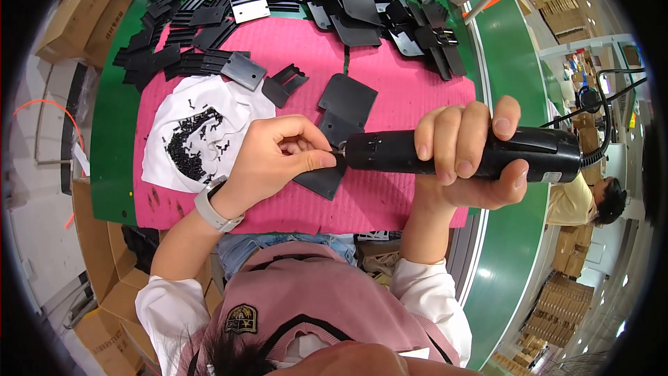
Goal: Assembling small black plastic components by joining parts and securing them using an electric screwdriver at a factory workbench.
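My right hand [467, 154] grips a black electric screwdriver [529, 153] held level, its tip pointing left toward my other hand. My left hand [278, 157] pinches something small at the driver's tip, right above a flat black plastic plate [321, 179] that it steadies on the pink mat [390, 90]. A second black plate [348, 99] lies just beyond. A white cloth [170, 125] to the left holds a heap of small black screws [188, 143].
Several black plastic parts [334, 0] are piled along the far side of the mat and on the green belt [111, 125]. Cardboard boxes [90, 7] stand at the left. A coiled cable [605, 104] leads off the driver to the right, where another person [591, 202] sits.
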### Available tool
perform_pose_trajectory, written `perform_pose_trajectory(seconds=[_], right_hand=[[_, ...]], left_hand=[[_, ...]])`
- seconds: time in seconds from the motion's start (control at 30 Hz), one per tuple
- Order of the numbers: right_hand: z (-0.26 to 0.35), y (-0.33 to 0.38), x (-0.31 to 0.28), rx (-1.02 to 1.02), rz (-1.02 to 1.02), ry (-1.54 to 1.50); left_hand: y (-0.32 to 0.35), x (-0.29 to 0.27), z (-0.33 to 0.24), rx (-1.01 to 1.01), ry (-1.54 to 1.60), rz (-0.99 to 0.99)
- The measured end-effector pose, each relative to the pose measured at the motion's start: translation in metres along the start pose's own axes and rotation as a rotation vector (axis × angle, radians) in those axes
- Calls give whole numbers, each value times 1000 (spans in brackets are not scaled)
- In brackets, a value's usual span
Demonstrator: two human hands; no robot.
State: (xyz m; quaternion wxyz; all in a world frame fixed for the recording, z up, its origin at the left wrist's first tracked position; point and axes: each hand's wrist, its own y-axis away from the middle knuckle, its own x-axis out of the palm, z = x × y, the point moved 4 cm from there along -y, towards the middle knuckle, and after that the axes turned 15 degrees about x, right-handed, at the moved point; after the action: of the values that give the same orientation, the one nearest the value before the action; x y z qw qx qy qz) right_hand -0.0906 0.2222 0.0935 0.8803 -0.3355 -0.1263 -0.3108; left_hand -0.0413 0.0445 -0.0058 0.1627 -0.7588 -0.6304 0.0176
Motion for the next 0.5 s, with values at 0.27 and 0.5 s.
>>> perform_pose_trajectory(seconds=[0.27,0.5], right_hand=[[-4,-1,3,30,-121,-26],[-2,-16,-10,-2,-167,122]], left_hand=[[-1,-1,-3,181,-45,20],[-8,-5,-3,203,-230,-97]])
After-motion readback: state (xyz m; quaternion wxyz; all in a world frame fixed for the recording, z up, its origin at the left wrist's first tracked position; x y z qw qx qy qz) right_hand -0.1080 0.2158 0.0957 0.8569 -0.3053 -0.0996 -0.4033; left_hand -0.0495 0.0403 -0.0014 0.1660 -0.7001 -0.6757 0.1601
